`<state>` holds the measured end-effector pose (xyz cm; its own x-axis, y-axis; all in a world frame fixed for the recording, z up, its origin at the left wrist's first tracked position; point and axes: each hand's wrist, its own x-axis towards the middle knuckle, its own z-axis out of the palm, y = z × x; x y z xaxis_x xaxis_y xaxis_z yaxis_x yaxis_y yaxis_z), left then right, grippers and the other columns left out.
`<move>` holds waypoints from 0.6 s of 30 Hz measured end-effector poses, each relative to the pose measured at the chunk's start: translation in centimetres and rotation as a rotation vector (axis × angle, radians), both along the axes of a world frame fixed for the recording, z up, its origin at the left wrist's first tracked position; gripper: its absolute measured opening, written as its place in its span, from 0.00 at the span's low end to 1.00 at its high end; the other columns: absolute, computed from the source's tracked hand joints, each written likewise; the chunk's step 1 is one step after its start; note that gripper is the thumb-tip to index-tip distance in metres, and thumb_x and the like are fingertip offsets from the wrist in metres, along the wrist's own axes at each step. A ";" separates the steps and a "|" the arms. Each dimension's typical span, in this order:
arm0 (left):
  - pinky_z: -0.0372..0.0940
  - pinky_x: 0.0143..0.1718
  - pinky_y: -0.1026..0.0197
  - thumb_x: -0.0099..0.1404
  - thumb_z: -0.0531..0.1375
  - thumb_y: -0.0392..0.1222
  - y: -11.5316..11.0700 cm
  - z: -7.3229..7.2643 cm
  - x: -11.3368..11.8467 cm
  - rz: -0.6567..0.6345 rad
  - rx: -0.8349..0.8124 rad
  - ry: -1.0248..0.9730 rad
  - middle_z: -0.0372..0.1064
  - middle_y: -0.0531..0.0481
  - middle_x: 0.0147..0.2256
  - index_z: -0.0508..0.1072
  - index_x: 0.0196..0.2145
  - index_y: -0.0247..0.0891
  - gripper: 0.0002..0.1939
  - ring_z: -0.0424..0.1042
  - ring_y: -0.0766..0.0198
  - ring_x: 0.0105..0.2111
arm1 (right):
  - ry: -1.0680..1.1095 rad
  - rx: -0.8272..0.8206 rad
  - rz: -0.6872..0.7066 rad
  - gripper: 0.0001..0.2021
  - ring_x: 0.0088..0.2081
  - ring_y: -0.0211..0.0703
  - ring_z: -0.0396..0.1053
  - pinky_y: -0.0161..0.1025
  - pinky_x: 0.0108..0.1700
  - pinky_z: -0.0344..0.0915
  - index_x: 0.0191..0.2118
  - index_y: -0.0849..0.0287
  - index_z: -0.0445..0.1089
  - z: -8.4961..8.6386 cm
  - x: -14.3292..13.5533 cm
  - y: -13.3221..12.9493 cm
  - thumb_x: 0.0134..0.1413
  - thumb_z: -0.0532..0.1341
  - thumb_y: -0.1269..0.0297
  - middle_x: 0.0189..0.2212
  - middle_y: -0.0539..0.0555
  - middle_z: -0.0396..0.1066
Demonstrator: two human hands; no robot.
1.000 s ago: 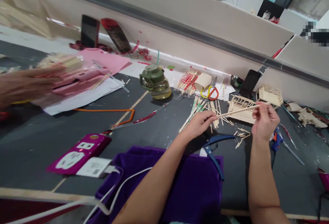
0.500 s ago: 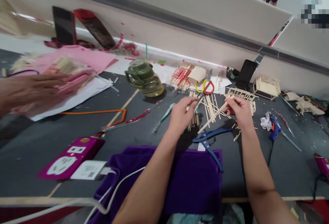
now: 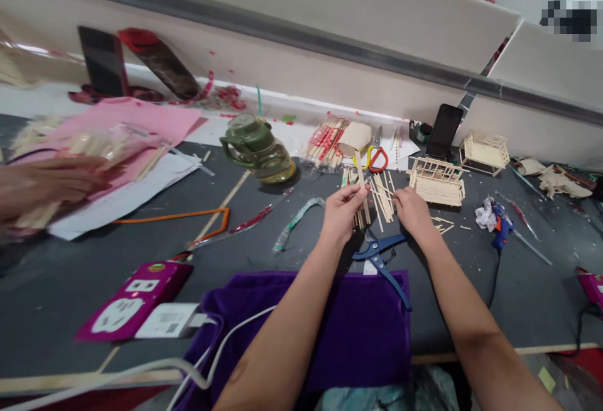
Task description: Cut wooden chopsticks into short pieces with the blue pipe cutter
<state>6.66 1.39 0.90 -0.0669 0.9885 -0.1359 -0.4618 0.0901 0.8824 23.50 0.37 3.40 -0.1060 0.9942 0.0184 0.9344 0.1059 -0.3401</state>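
My left hand is closed, thumb and fingers pinching a pale wooden stick that points up and away from me. My right hand is also closed, its fingertips on a thin wooden stick that spans the gap between my hands. Loose sticks lie on the table beneath and behind them. Just right of my right hand stands a small stick-built model with a railing. Nearer to me, blue-handled cutting pliers lie partly on a purple cloth.
A green-lidded jug, scissors and bagged sticks stand or lie behind. A second model and a blue glue gun are at right. At left are a magenta power strip and another person's hand.
My right hand has moved left and down, toward my left hand. The stick that slanted between them now stands up from my left hand. The other person's hand has shifted left and down.
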 end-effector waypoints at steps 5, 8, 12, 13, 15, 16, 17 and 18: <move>0.70 0.31 0.62 0.40 0.76 0.53 0.7 -1.6 0.1 0.090 -0.025 0.039 0.74 0.52 0.26 0.81 0.33 0.34 0.25 0.70 0.68 0.24 | -0.227 -0.123 -0.017 0.13 0.44 0.48 0.75 0.39 0.44 0.68 0.48 0.64 0.72 -1.8 -0.8 -0.1 0.64 0.52 0.78 0.48 0.66 0.71; 0.69 0.31 0.64 0.40 0.76 0.54 0.7 -1.7 0.3 0.101 -0.021 0.062 0.75 0.51 0.28 0.81 0.33 0.34 0.26 0.71 0.68 0.25 | -0.222 -0.136 -0.023 0.15 0.44 0.47 0.75 0.38 0.44 0.68 0.49 0.65 0.71 -2.1 -0.9 -0.3 0.62 0.52 0.80 0.48 0.66 0.71; 0.70 0.30 0.64 0.40 0.77 0.53 0.5 -1.4 0.4 0.096 -0.026 0.036 0.77 0.48 0.33 0.81 0.33 0.35 0.26 0.73 0.67 0.28 | -0.164 -0.128 -0.016 0.13 0.44 0.48 0.74 0.38 0.44 0.67 0.46 0.64 0.73 -1.6 -0.5 -0.3 0.63 0.52 0.77 0.45 0.65 0.73; 0.70 0.30 0.64 0.39 0.77 0.53 0.4 -1.3 0.4 0.090 -0.033 0.022 0.77 0.48 0.34 0.81 0.33 0.35 0.26 0.73 0.67 0.28 | -0.142 -0.122 -0.011 0.12 0.44 0.48 0.74 0.38 0.45 0.66 0.44 0.63 0.73 -1.3 -0.3 -0.2 0.64 0.53 0.76 0.44 0.65 0.74; 0.71 0.31 0.64 0.39 0.77 0.53 0.3 -1.1 0.5 0.069 -0.057 -0.003 0.77 0.48 0.34 0.80 0.33 0.35 0.26 0.73 0.67 0.28 | -0.094 -0.105 0.008 0.10 0.45 0.46 0.74 0.38 0.46 0.66 0.42 0.61 0.73 -0.7 0.0 -0.3 0.64 0.54 0.73 0.42 0.61 0.76; 0.72 0.30 0.63 0.38 0.77 0.52 0.2 -1.1 0.5 0.056 -0.071 -0.009 0.76 0.49 0.33 0.80 0.32 0.34 0.26 0.73 0.67 0.28 | -0.033 -0.096 0.021 0.09 0.44 0.45 0.74 0.37 0.45 0.65 0.41 0.59 0.73 -0.5 0.2 -0.3 0.64 0.55 0.71 0.40 0.58 0.76; 0.72 0.30 0.63 0.38 0.78 0.52 0.2 -1.0 0.5 0.040 -0.084 -0.011 0.75 0.49 0.32 0.80 0.32 0.34 0.26 0.72 0.67 0.28 | 0.062 -0.091 0.032 0.07 0.41 0.43 0.74 0.36 0.44 0.66 0.40 0.59 0.73 -0.3 0.2 -0.4 0.63 0.57 0.70 0.38 0.55 0.77; 0.72 0.29 0.64 0.37 0.78 0.52 0.1 -1.0 0.6 0.024 -0.094 -0.009 0.74 0.50 0.30 0.79 0.32 0.34 0.27 0.72 0.67 0.28 | 0.190 -0.095 0.038 0.05 0.38 0.41 0.74 0.35 0.42 0.66 0.39 0.58 0.72 -0.2 0.2 -0.4 0.61 0.58 0.69 0.35 0.52 0.76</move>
